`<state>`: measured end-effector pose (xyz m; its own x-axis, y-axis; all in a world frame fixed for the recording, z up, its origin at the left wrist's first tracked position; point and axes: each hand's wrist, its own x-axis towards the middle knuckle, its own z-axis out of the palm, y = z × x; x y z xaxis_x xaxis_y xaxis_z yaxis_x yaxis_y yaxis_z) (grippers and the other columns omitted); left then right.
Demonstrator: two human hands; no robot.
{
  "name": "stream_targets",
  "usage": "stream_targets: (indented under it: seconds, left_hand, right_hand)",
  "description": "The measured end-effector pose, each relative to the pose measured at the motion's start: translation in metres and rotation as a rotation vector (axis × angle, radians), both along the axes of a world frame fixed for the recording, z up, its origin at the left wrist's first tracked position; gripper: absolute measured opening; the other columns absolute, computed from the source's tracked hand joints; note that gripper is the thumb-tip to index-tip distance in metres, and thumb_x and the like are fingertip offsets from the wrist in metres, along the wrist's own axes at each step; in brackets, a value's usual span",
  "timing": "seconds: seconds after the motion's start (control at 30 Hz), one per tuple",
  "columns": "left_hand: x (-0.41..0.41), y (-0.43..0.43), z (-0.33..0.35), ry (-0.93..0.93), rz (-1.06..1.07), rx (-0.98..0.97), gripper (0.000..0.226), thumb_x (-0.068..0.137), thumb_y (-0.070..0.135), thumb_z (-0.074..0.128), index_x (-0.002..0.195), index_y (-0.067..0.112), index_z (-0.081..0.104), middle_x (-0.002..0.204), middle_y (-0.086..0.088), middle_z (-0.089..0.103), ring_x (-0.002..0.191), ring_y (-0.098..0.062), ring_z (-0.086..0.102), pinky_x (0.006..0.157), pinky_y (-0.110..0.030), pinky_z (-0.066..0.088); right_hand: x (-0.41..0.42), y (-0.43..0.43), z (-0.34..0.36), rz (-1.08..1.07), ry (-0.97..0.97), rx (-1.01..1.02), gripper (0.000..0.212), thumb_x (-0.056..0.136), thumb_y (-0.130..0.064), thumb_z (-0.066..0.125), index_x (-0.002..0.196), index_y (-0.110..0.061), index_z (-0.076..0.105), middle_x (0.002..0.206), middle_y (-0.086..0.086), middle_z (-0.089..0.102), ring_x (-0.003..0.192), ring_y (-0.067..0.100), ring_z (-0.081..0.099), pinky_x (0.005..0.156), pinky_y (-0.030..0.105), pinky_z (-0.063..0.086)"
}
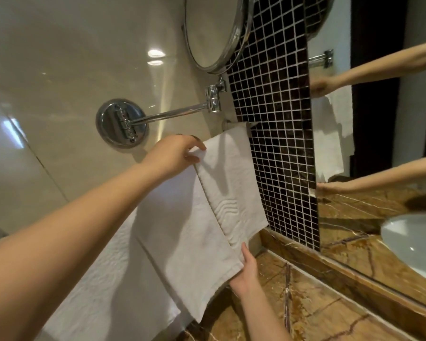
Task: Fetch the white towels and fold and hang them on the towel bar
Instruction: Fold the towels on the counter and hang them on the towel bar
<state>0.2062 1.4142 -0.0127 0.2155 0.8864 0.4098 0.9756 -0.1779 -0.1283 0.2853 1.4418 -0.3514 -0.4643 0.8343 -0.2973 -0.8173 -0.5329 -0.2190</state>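
As left-hand fingers [197,145] pinch the towel [231,180], right-hand fingers [245,253] grip its hem.

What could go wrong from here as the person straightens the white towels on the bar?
1. The left hand pinches the small towel up at the towel bar. A hard tug by the right hand on the hem of the middle towel might drag a towel off.
2. The swing-arm mirror hangs close by, so a raised hand could knock it.
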Motion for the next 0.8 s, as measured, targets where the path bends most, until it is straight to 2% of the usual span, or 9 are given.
stream_targets:
  seconds: [0.1,0.23,0.33,0.4,0.47,0.53,0.67,0.73,0.8]
  left_hand:
    - [0.001,0.001,0.0,-0.026,-0.004,-0.009,0.03,0.084,0.018,0.068,0.113,0.025,0.067,0.113,-0.002,0.067,0.093,-0.02,0.064,0.07,-0.024,0.036]
    - [0.001,0.004,0.0,-0.018,0.003,0.017,0.029,0.082,0.019,0.068,0.11,0.027,0.068,0.111,0.0,0.067,0.093,-0.017,0.061,0.068,-0.023,0.034]
    - [0.002,0.004,-0.002,-0.008,0.004,0.031,0.029,0.083,0.018,0.067,0.111,0.026,0.068,0.111,-0.001,0.067,0.094,-0.018,0.061,0.069,-0.022,0.032]
    - [0.002,0.003,-0.004,-0.011,0.0,0.04,0.03,0.083,0.017,0.067,0.112,0.025,0.067,0.112,-0.003,0.066,0.095,-0.02,0.062,0.069,-0.023,0.033]
    - [0.002,0.002,-0.005,-0.019,-0.003,0.044,0.03,0.084,0.016,0.066,0.112,0.024,0.067,0.113,-0.004,0.065,0.094,-0.021,0.062,0.07,-0.023,0.033]
    - [0.001,0.001,-0.007,-0.029,-0.003,0.046,0.03,0.084,0.015,0.066,0.113,0.023,0.067,0.113,-0.005,0.065,0.095,-0.021,0.062,0.071,-0.023,0.033]
    - [0.002,-0.001,-0.009,-0.048,-0.009,0.043,0.031,0.087,0.014,0.063,0.117,0.02,0.066,0.117,-0.007,0.064,0.097,-0.023,0.061,0.074,-0.025,0.036]
    - [0.001,-0.003,-0.008,-0.028,-0.014,0.02,0.034,0.087,0.013,0.063,0.12,0.018,0.064,0.118,-0.008,0.065,0.097,-0.026,0.061,0.074,-0.026,0.038]
    - [-0.002,-0.007,-0.005,0.011,-0.017,-0.014,0.038,0.086,0.014,0.064,0.124,0.018,0.061,0.119,-0.008,0.065,0.1,-0.028,0.061,0.078,-0.03,0.043]
  right_hand:
    - [-0.001,0.002,-0.003,0.054,-0.038,-0.001,0.049,0.094,-0.04,0.053,0.128,-0.005,0.058,0.121,0.023,0.064,0.116,0.041,0.058,0.108,0.055,0.036]
    - [0.005,0.008,-0.007,0.026,-0.15,-0.001,0.04,0.091,-0.027,0.062,0.121,-0.002,0.062,0.115,0.022,0.067,0.11,0.038,0.063,0.102,0.054,0.044]
    - [0.012,0.009,0.001,0.005,-0.234,-0.047,0.03,0.09,-0.024,0.064,0.112,-0.003,0.062,0.109,0.023,0.066,0.104,0.037,0.062,0.085,0.049,0.053]
    - [0.015,0.009,0.005,0.022,-0.292,-0.072,0.027,0.091,-0.025,0.064,0.108,-0.004,0.062,0.106,0.021,0.066,0.097,0.035,0.062,0.07,0.042,0.053]
    - [0.018,0.009,0.005,0.044,-0.346,-0.074,0.029,0.089,-0.024,0.066,0.108,-0.003,0.063,0.103,0.02,0.068,0.092,0.033,0.065,0.064,0.038,0.052]
    - [0.02,0.008,0.003,0.048,-0.4,-0.074,0.031,0.086,-0.022,0.069,0.109,-0.001,0.063,0.101,0.018,0.07,0.091,0.031,0.067,0.068,0.037,0.055]
    - [0.024,0.003,0.003,-0.005,-0.505,-0.09,0.034,0.083,-0.017,0.073,0.108,0.002,0.062,0.106,0.017,0.069,0.098,0.03,0.066,0.092,0.041,0.054]
    - [0.027,0.0,0.007,-0.045,-0.537,-0.097,0.028,0.083,-0.016,0.074,0.103,0.0,0.062,0.108,0.017,0.068,0.096,0.029,0.066,0.091,0.039,0.054]
    - [0.03,-0.004,0.014,-0.065,-0.537,-0.092,0.031,0.085,-0.018,0.072,0.108,0.0,0.062,0.111,0.018,0.068,0.095,0.028,0.066,0.085,0.038,0.055]
